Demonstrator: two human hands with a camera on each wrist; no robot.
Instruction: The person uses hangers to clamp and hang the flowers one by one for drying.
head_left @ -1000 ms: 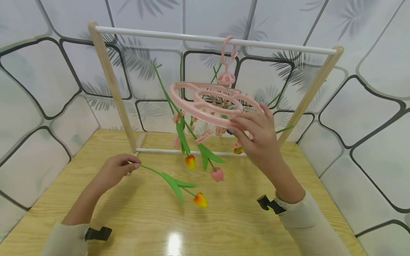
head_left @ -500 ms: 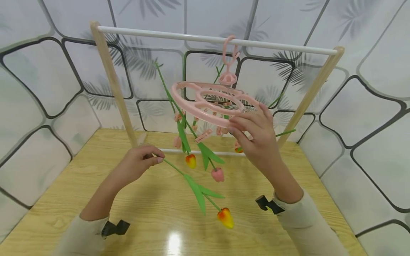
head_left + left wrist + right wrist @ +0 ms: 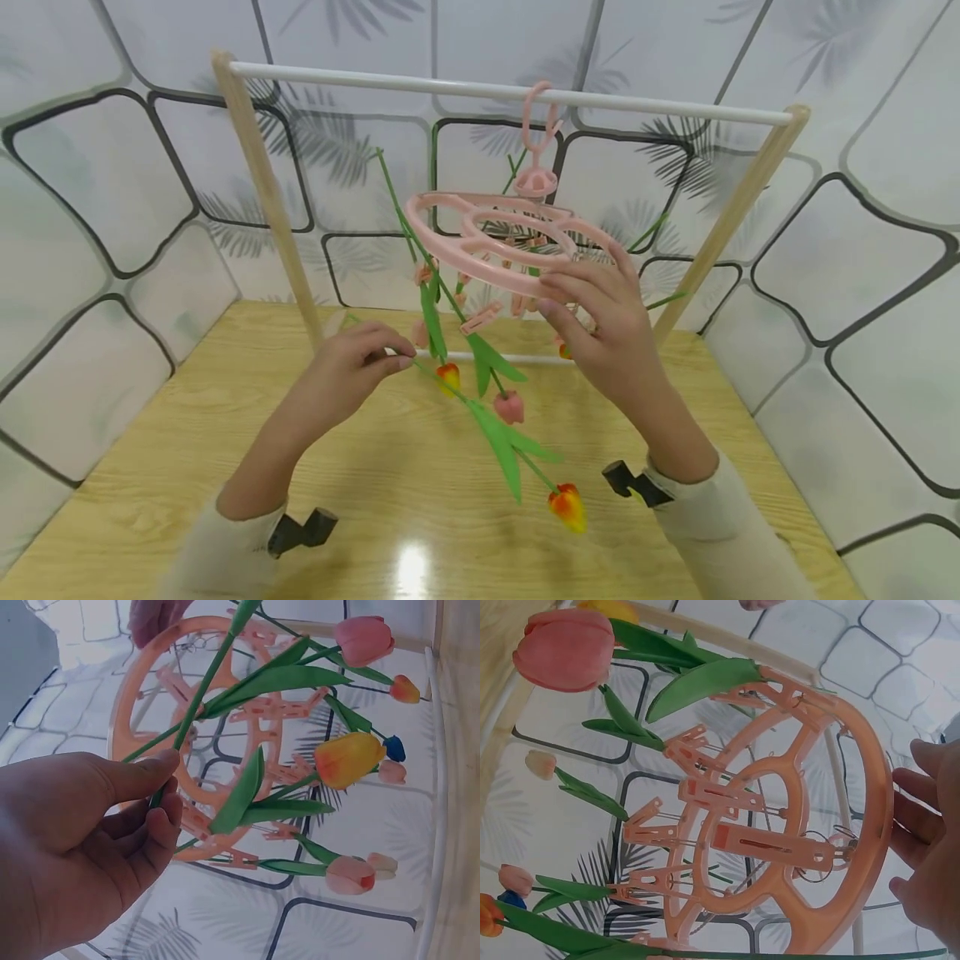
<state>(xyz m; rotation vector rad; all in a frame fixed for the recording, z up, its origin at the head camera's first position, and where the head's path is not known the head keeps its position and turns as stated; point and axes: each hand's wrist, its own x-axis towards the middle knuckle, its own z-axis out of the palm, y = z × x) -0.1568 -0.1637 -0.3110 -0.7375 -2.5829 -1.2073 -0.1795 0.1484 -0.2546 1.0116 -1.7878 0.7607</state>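
Observation:
My left hand (image 3: 363, 367) pinches the thin green stem of an artificial tulip with a red-and-yellow bloom (image 3: 567, 507). The tulip slants down to the right, and its green leaves (image 3: 501, 446) spread below the hanger. In the left wrist view, thumb and fingertips close on the stem. A round pink clip hanger (image 3: 480, 268) tilts towards me under the rack's bar. My right hand (image 3: 603, 312) holds its near right rim. Several tulips dangle head-down from its pegs, among them a pink one (image 3: 509, 407) and a yellow one (image 3: 346, 760). One peg (image 3: 772, 847) hangs with nothing in its jaws.
The hanger's hook (image 3: 537, 117) loops over the white top bar (image 3: 420, 84) of a rack with wooden posts (image 3: 266, 196). A lower white bar (image 3: 517, 359) runs near the wooden table (image 3: 225, 433). Patterned cloth (image 3: 90, 192) surrounds the table on several sides.
My left hand has moved right and slightly up, carrying its tulip towards the hanger; the bloom has swung right and down. My right hand stays on the rim, almost still.

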